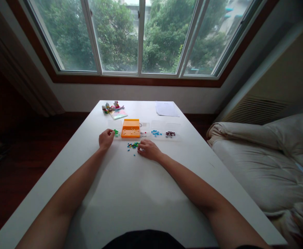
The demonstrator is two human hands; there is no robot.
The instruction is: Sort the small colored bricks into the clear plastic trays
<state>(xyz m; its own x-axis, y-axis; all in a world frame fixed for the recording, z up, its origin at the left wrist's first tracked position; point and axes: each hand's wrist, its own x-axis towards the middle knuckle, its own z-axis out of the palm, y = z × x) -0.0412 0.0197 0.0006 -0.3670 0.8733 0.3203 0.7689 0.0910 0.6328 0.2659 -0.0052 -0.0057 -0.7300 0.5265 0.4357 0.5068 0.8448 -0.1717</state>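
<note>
On smooth white table (130, 186), left hand (106, 138) loosely curled, fingertips at tiny green bricks (116, 132); grip impossible to tell. Just right, glossy orange rectangular tray (130, 128). Nearer, scattered multicoloured pile (133, 145) of small plastic bricks, right hand (148, 150) touching it, fingers bent, hold unclear.

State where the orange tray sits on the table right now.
In the head view, the orange tray sits mid-table, just right of the left hand and beyond the loose coloured pieces.
</note>
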